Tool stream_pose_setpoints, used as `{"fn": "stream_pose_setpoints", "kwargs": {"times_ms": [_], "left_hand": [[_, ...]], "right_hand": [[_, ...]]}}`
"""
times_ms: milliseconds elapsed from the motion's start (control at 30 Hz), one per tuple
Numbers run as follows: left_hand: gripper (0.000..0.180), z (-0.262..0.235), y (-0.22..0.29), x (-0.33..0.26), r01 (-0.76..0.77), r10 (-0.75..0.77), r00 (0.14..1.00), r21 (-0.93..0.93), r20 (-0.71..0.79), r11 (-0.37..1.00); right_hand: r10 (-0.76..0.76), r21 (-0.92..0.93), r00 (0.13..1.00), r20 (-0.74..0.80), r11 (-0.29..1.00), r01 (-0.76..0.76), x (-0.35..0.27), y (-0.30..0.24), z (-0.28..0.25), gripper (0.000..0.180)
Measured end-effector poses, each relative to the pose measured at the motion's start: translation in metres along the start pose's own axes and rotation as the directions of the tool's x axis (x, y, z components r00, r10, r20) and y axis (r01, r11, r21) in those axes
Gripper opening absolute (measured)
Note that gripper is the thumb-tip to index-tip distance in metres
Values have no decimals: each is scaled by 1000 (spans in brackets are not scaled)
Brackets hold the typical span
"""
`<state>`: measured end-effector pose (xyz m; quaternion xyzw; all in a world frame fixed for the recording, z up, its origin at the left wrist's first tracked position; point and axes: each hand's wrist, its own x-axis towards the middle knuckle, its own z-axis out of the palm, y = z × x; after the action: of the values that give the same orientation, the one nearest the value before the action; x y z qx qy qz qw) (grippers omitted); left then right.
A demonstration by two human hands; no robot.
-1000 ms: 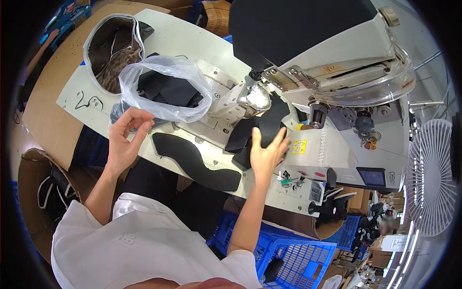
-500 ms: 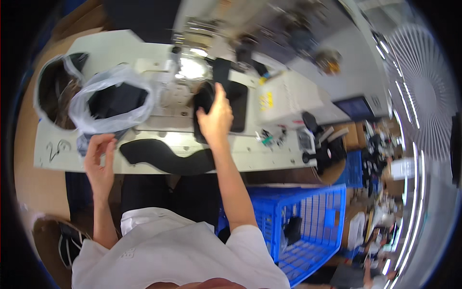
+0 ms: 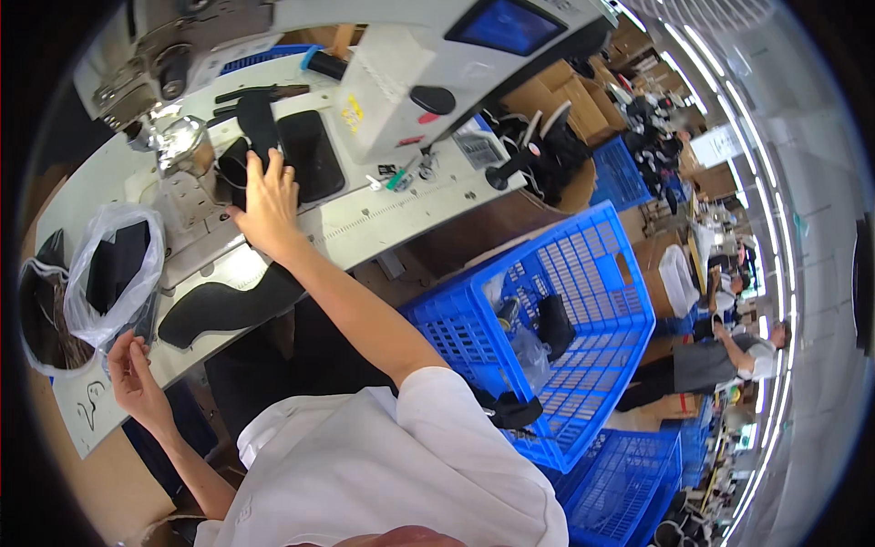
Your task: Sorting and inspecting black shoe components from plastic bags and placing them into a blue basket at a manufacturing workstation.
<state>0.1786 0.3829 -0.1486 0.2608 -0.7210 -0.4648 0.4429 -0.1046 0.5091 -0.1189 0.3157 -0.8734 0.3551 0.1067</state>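
My right hand [image 3: 270, 202] reaches across the white sewing table [image 3: 365, 219], its fingers stretched out against black fabric pieces [image 3: 259, 123] beside the sewing machine's [image 3: 178, 68] needle area. Under and beside those fingers, part of the black material is hidden. A flat black pad [image 3: 310, 157] lies just right of them. Along the near edge rests a wavy black cut piece [image 3: 228, 305]. My left hand [image 3: 135, 378], fingers loosely bent and apart, hovers by the table's edge with nothing visible in it. Above it stands a white plastic bag [image 3: 153, 264] of black pieces.
Left of the bag is another open bag-like container [image 3: 36, 351]. Small tools [image 3: 401, 178] lie near the machine's body, which carries a screen [image 3: 507, 25]. A blue crate [image 3: 583, 365] stands at my right, holding black and clear items. Farther back, a person [image 3: 729, 356] stands among boxes.
The whole view has swung toward the right, so the table now sits further left and tilted. My right hand stays at the black pieces; the left stays near the bag.
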Motion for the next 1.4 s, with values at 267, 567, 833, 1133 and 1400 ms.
{"fn": "stream_pose_setpoints", "kwargs": {"times_ms": [267, 567, 833, 1133, 1400], "left_hand": [[19, -2, 15, -12, -4, 4, 1000, 66, 4, 998], [12, -35, 32, -8, 11, -5, 999, 111, -51, 994], [11, -60, 23, 29, -101, 131, 987, 271, -96, 957], [72, -89, 35, 68, -193, 349, 934, 714, -77, 673], [103, -99, 10, 85, -108, 145, 990, 674, 2, 731]], "right_hand": [[48, 59, 998, 31, 997, -50, 8, 8, -13, 69], [4, 383, 930, -367, 912, 148, -37, -19, -99, 53], [-5, -241, 345, -939, 726, -645, -161, 92, -294, 53], [61, -250, 722, -689, 916, -315, -163, -4, -192, 67], [-357, 125, 821, 445, 933, 338, -149, -100, -12, 80]]}}
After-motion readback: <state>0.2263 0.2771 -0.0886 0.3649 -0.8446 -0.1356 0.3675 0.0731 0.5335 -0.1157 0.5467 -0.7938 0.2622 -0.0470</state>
